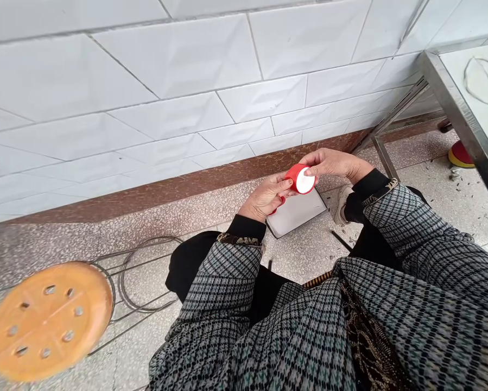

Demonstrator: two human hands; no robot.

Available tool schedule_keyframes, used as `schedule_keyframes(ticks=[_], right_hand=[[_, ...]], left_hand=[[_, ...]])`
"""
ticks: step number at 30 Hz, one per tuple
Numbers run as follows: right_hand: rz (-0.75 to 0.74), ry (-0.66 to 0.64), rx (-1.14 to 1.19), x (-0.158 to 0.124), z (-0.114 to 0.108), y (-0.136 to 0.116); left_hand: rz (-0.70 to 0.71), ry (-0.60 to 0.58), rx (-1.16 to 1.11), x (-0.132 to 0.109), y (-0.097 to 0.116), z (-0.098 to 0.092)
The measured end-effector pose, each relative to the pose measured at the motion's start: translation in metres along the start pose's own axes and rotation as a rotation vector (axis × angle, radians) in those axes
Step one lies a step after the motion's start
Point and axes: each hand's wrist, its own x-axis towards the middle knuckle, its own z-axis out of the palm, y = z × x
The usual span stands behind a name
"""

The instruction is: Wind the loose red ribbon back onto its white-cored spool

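Both my hands hold a small round red cap with a white inside, in front of my knees. My left hand pinches its left side with fingers closed, and something red shows under that hand's palm. My right hand grips the cap's top right edge with fingertips curled. A flat white rectangular board lies on the speckled floor just below the hands. My sleeves are grey checked cloth.
An orange round stool with holes and a wire frame stands at the lower left. A white tiled wall runs across the back. A steel table juts in at the right, with a red and yellow object beneath it.
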Motion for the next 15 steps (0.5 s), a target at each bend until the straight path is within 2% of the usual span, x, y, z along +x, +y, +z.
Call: schedule_keyframes(ticks=[7,15], right_hand=[[-0.018,0.159,-0.011,-0.001,0.007,-0.004],[-0.02,0.344,-0.047,-0.012,-0.005,-0.017]], left_hand=[[0.044,-0.002,0.011,0.004,0.002,0.002],[0.091,0.164,0.078,0.002,0.008,0.003]])
